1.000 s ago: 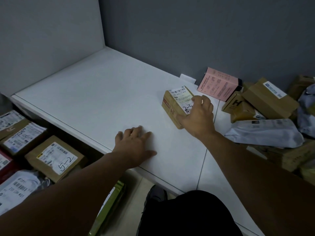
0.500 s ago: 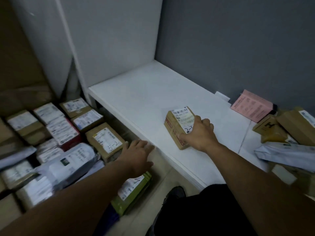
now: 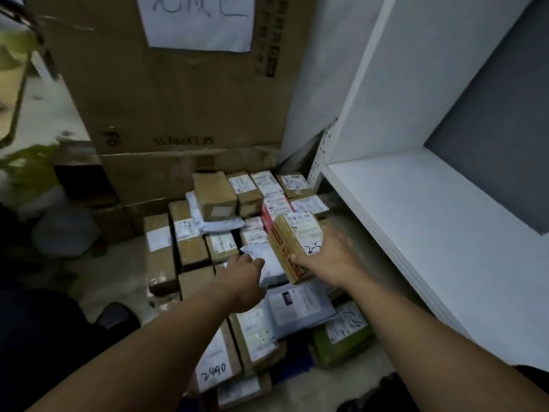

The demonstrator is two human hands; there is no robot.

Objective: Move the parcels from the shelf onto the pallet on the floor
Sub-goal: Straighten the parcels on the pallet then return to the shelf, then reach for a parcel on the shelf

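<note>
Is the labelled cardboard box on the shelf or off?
Off: the right hand grips the cardboard box above the floor parcels, clear of the shelf.

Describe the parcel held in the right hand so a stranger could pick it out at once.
Start at the white shelf on the right; left of it, lower down, lies a pile of parcels. Above that pile, the right hand grips a brown cardboard box. It alone is held in the air and tilted, with red-printed tape along its edge.

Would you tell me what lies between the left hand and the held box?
Head view: a pale mailing bag separates left hand and box.
</note>
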